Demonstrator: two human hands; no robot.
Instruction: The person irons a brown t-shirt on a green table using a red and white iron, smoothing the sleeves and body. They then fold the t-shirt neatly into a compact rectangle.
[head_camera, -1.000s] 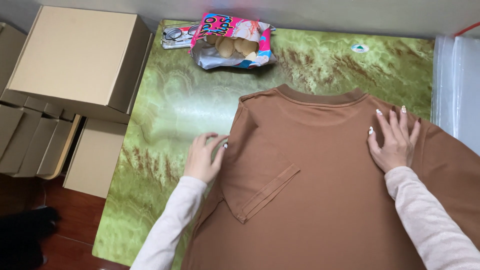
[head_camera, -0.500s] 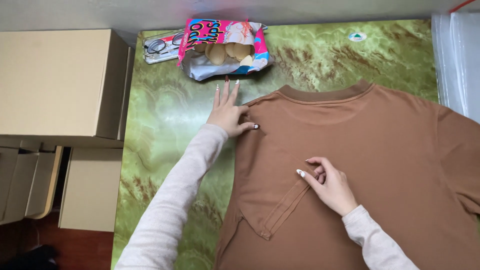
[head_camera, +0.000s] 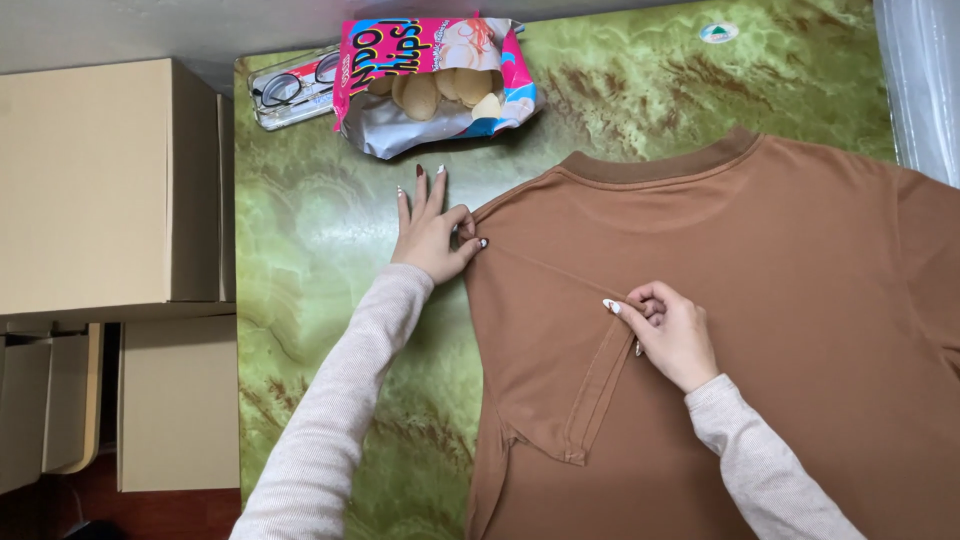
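Left hand (head_camera: 432, 235) pinches the brown T-shirt (head_camera: 760, 300) shoulder, right hand (head_camera: 668, 330) grips the folded sleeve (head_camera: 560, 370); uneven pull could skew the crease

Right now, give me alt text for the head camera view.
Two hands fold a brown shirt on a green table: the left hand pins the shoulder edge, the right hand pinches the folded sleeve. An open snack bag lies above, cardboard boxes at left.

A shirt (head_camera: 760, 330) lies on the bench (head_camera: 320, 260); behind it, a chip bag (head_camera: 430, 85); cardboard boxes (head_camera: 100, 190) stand left.
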